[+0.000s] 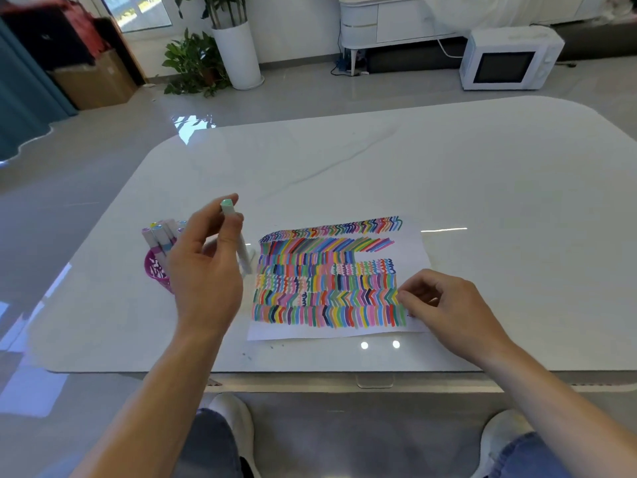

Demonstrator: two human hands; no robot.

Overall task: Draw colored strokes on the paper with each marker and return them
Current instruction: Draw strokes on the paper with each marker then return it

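I see the left hand raised upright, pinching a pale marker near its cap. The right hand is loosely bent, gripping nothing, fingertips on the stroke-filled paper. A pink cup of markers stands left on the white counter. Beyond, on the floor: a microwave and a plant pot.

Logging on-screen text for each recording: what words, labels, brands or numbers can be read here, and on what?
Nothing is legible in this view.
Marker in the left hand: no readable print.
Markers in the cup: labels too small and blurred.
Pink cup: white marks, not readable as letters.
Paper: colored strokes only, no writing.
Microwave and cardboard box: no readable markings.
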